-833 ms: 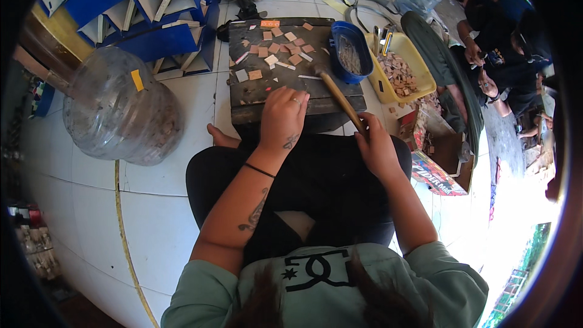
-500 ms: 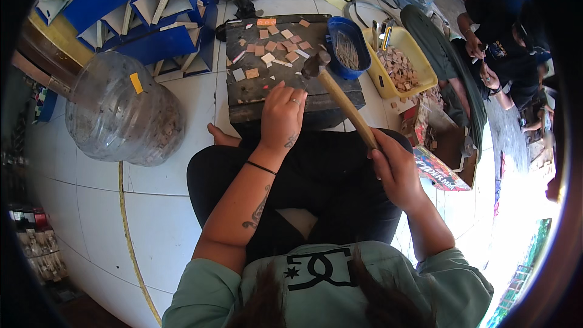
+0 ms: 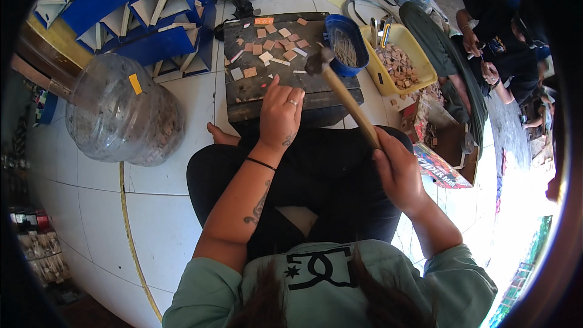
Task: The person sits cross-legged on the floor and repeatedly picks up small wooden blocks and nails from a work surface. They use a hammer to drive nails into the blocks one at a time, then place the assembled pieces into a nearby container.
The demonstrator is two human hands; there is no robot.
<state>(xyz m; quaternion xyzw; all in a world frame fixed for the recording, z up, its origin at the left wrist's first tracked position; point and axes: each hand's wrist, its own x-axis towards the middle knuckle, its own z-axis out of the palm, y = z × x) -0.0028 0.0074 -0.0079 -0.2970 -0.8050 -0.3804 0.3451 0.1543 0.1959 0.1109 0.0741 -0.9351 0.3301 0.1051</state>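
Observation:
My right hand (image 3: 399, 170) is closed round the wooden handle of a hammer (image 3: 351, 106). The hammer's dark metal head is over the right part of a dark work block (image 3: 243, 100), beside the blue tray. At the block's near edge is my left hand (image 3: 281, 112), its fingers curled and one fingertip reaching forward; whatever it pinches, if anything, is hidden. Small square tiles (image 3: 268, 45) in tan and pink lie scattered over the far half of the block, with a few pale slivers among them. A small red piece lies just ahead of my left fingertips.
A blue tray (image 3: 365, 39) of thin sticks sits at the block's right. Beyond it stands a yellow bin (image 3: 428, 79) of tile pieces, then an open printed box (image 3: 446, 167). A large clear plastic jug (image 3: 124, 112) and blue racks (image 3: 139, 15) are on the left. Another person's hands (image 3: 489, 73) show far right.
The hammer head has risen or shifted slightly right, and my right hand moved a little with it. A left fingertip now stretches further forward. The tiles stay in place.

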